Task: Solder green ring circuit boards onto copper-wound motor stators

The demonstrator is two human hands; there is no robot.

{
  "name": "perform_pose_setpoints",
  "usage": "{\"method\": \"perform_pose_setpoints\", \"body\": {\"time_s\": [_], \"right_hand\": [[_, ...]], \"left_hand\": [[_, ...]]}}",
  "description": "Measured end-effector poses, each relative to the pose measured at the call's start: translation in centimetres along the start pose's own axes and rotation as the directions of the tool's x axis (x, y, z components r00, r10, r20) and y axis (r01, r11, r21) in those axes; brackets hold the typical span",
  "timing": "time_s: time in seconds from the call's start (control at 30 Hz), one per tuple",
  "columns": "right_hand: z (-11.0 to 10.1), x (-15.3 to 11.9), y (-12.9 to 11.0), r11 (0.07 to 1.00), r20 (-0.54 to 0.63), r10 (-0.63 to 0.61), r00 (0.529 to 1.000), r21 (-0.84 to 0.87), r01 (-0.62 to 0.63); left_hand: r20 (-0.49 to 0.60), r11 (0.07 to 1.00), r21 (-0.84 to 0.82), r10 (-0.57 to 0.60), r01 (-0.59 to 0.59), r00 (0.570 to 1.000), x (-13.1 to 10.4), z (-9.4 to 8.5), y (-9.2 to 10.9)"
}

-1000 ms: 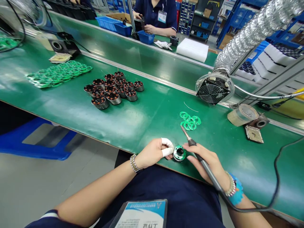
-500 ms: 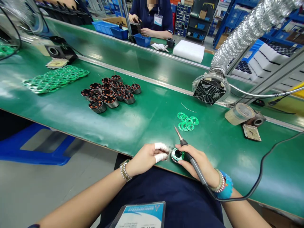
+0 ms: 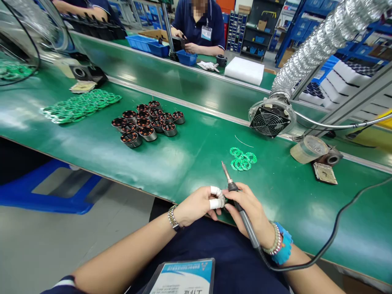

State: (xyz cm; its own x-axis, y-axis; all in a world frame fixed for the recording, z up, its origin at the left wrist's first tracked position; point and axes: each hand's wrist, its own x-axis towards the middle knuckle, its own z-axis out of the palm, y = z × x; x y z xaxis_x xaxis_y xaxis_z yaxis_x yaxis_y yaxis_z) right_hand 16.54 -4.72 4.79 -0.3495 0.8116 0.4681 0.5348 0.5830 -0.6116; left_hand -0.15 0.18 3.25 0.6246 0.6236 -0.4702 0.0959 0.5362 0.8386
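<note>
Both hands meet over the table's front edge around a small motor stator with a green ring board, mostly hidden by fingers. My left hand, white tape on its thumb and index finger, is closed on the stator's left side. The soldering iron lies in my right hand, its bare metal tip pointing up and away. Fingertips of that same hand also rest at the stator's right side. Beyond the tip lies a small pile of green ring boards.
Several copper-wound stators stand grouped left of centre, beside rows of green boards. A fume fan hangs at the back right, near a plastic tub and a sponge holder. The iron's cable trails right. Across the bench sits a co-worker.
My left hand has moved right and closed on the stator, which was in my right fingers with its green board showing. The iron's tip has shifted slightly left. The camera view has shifted a little.
</note>
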Motion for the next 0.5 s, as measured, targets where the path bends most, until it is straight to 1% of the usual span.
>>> {"method": "perform_pose_setpoints", "body": {"time_s": [0.1,0.23,0.3,0.43,0.5], "right_hand": [[0.0,0.4,-0.1,1.0,0.0,-0.01,1.0,-0.025,0.01],[0.1,-0.4,-0.3,1.0,-0.008,-0.014,1.0,-0.004,0.014],[0.0,-0.8,-0.5,1.0,-0.044,0.007,0.999,0.011,-0.007],[-1.4,-1.5,-0.8,0.994,-0.165,0.099,0.981,0.068,-0.089],[-2.4,-1.9,-0.8,0.989,-0.165,0.116,0.979,0.114,-0.098]], "left_hand": [[-0.021,1.0,-0.024,0.019,-0.02,1.0,-0.2,0.0,-0.4],[-0.066,0.995,-0.075,0.061,-0.066,0.996,-0.4,0.1,-0.9],[-0.062,0.994,-0.07,0.074,-0.079,0.995,-0.4,0.1,-1.0],[-0.025,0.996,-0.031,0.081,-0.082,0.996,-0.4,-0.1,-0.8],[0.001,0.998,-0.002,0.068,-0.068,0.998,-0.4,-0.3,-0.5]]}}
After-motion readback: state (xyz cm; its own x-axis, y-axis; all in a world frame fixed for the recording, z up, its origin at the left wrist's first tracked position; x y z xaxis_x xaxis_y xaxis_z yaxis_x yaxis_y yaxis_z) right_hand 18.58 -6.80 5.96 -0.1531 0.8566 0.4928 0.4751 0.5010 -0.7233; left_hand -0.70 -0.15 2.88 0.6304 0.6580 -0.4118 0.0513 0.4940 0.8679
